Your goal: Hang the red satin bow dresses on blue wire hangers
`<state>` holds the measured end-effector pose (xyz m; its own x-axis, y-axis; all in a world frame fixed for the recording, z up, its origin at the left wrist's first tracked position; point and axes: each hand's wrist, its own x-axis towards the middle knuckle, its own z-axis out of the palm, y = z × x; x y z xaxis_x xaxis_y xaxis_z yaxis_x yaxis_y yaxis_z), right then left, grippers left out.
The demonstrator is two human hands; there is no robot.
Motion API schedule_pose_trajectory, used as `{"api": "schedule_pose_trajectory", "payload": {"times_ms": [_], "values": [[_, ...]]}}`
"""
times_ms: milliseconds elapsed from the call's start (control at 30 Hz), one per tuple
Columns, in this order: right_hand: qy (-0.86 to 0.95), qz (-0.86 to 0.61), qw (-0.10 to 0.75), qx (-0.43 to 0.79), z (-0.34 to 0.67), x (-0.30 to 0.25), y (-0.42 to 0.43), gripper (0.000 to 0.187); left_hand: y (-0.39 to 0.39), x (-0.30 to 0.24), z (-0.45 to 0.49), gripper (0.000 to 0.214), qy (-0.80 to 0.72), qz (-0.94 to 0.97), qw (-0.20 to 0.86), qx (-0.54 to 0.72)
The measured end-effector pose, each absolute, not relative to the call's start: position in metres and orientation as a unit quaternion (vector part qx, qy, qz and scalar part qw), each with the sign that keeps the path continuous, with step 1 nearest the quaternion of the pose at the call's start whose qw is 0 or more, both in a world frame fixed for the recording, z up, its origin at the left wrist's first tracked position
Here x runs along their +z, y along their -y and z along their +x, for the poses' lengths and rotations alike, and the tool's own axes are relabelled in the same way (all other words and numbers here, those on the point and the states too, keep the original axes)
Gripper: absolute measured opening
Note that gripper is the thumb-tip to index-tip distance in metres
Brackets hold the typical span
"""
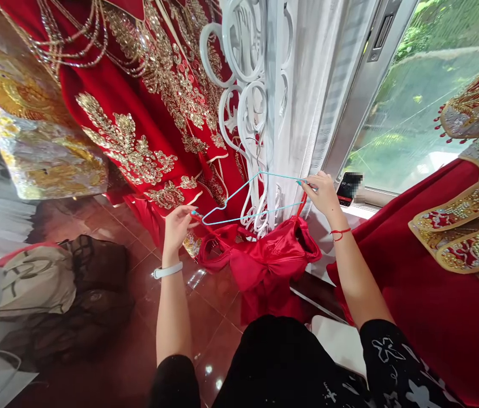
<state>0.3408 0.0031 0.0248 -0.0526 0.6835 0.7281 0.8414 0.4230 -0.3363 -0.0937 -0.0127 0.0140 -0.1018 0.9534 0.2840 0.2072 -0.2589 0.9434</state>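
Note:
A red satin dress point(265, 255) hangs in front of me from thin straps by a light blue wire hanger point(256, 215). My left hand point(179, 226) is closed at the hanger's left end, pinching the dress strap there. At the right end, my right hand point(321, 192) pinches the other red strap point(303, 203) beside the hanger's corner. The hanger's hook rises at the white scrolled metal stand; whether it rests on it I cannot tell. The dress's lower part is hidden behind my black top.
Red gowns with gold embroidery point(124, 141) hang at the left, and more embroidered red garments point(456, 226) at the right. The white scrolled stand point(252, 107) stands ahead by a window point(409, 107). A phone point(345, 187) lies on the sill. Bags point(44, 277) sit on the tiled floor.

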Motion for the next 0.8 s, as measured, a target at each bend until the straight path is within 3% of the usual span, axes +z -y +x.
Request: {"api": "schedule_pose_trajectory", "payload": {"times_ms": [167,367,600,800], "values": [[0.728,-0.522,0.435,-0.087,0.339,0.026,-0.003,0.048,0.012,0.007,-0.098,0.035,-0.5,0.574,0.348,0.546],[0.727,-0.526,0.432,-0.09,0.336,0.025,-0.005,0.048,0.004,0.018,-0.081,0.021,-0.49,0.647,0.288,0.507],[0.727,-0.538,0.417,-0.092,0.336,0.022,-0.006,0.045,0.0,0.039,-0.052,0.039,-0.465,0.737,0.221,0.439],[0.719,-0.576,0.38,-0.086,0.333,0.02,-0.011,0.038,-0.01,0.052,-0.042,0.048,-0.403,0.769,0.285,0.407]]}}
